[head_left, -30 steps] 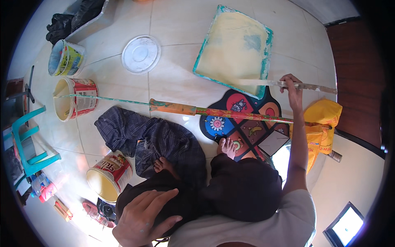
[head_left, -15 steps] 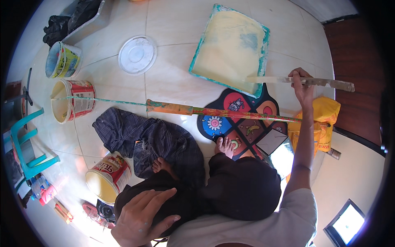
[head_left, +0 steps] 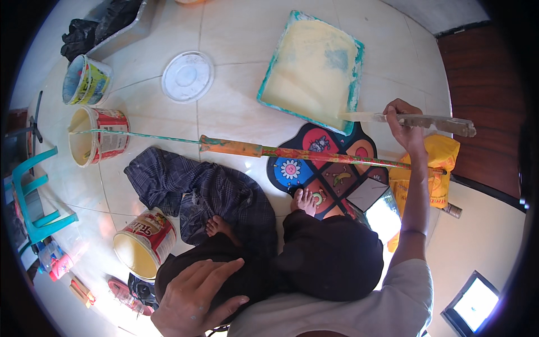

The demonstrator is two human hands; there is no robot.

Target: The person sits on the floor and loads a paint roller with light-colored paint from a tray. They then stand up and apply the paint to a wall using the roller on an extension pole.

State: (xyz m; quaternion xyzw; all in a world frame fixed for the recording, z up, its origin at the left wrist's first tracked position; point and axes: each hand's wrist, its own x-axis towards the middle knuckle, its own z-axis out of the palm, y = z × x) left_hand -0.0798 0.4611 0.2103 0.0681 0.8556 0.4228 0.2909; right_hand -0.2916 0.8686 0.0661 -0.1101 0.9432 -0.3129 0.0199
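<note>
My right hand [head_left: 404,124] is closed round a flat paint-smeared stick [head_left: 443,123], held level. The stick's pale end lies over the near right corner of a teal paint tray [head_left: 270,63]. Cream paint [head_left: 311,64] coats the tray's bottom, with a bluish patch toward its far right. My left hand [head_left: 196,295], spotted with paint, rests on my left knee with its fingers stretched and thumb apart, holding nothing. Across the floor before me runs a paint roller pole [head_left: 233,147] with an orange grip. Its thin teal rod reaches over a red-and-white bucket [head_left: 115,135].
A dark checked cloth [head_left: 208,194] and a patterned mat [head_left: 306,163] lie by my feet. Another paint bucket [head_left: 150,236] is tipped toward me at the left. Farther off are a yellow-green bucket [head_left: 96,84] and a white lid [head_left: 188,77]. A yellow bag [head_left: 435,182] stands right.
My right hand has drawn the stick slightly toward me and to the left, its pale end still at the tray's near corner. My left hand stays on the knee.
</note>
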